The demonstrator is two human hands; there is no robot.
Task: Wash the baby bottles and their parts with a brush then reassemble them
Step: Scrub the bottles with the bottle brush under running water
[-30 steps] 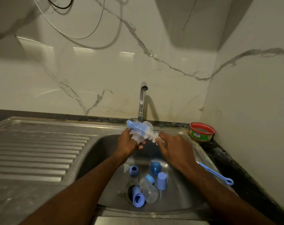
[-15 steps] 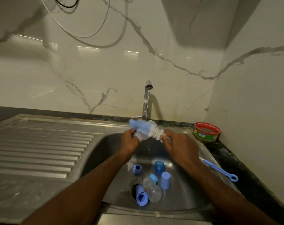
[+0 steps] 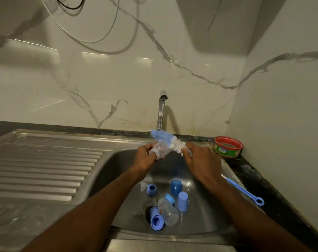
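My left hand (image 3: 144,159) grips a small clear bottle (image 3: 159,150) over the sink, under the tap. My right hand (image 3: 200,160) grips a blue-and-white bottle brush (image 3: 168,140); its bristles lie across the bottle and its blue handle (image 3: 245,192) sticks out behind my wrist. In the sink basin (image 3: 205,211) lie another clear bottle (image 3: 168,211) with a blue collar, a blue cap (image 3: 156,220) over the drain, a light blue cap (image 3: 183,200), a darker blue cap (image 3: 176,187) and a blue ring (image 3: 151,189).
The chrome tap (image 3: 161,110) stands behind the basin; no water stream is visible. A ribbed steel drainboard (image 3: 41,166) stretches to the left. A red-rimmed green tub (image 3: 227,147) sits in the right corner on the dark counter, by the marble wall.
The brush bristles have slid a little across the bottle, and the bottle's neck has turned more towards me. Both hands stay over the basin; the view has shifted slightly.
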